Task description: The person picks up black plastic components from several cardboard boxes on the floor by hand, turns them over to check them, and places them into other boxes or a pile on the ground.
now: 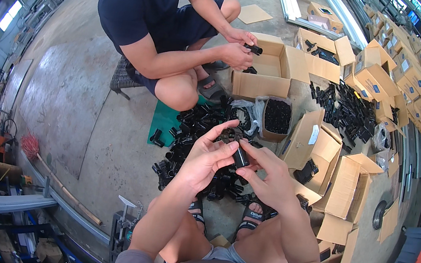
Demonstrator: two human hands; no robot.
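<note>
Cluttering the grey floor: black parts, cardboard boxes.

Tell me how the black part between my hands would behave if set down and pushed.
The black part looks stiff: no bend shows between the left hand and right hand. Its rounded body could well roll, and its glossy highlights suggest a slippery surface.

Left of the hands I have room to pass above the floor. A heap of black parts crowds below them, open cartons stand right, and a seated co-worker blocks the far left.
</note>
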